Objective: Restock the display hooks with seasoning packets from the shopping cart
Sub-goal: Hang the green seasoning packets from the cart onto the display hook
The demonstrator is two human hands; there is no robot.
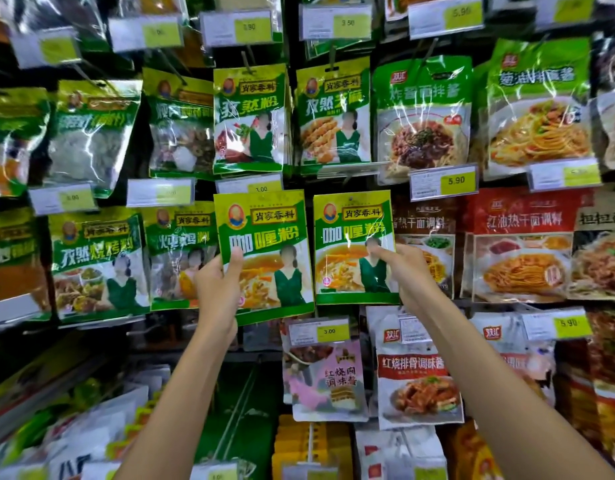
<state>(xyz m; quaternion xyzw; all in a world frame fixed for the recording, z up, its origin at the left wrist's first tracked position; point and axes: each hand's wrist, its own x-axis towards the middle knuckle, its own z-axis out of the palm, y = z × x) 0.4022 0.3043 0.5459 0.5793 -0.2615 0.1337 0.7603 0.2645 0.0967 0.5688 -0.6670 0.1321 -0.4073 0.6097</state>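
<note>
My left hand (217,289) grips a green and yellow curry powder packet (264,251) by its lower left edge, thumb on the front, and holds it up before the display. Just to its right hangs a matching curry powder packet (351,244) in the middle row. My right hand (405,268) pinches that second packet at its right edge, thumb on the front. I cannot see the hook behind either packet. The shopping cart is out of view.
Rows of hanging seasoning packets fill the wall: green ones (250,119) above and left, red noodle sauce packets (521,244) right, white sauce packets (418,372) below. Price tags (444,183) stick out on hook ends. Lower shelves hold boxed goods (306,445).
</note>
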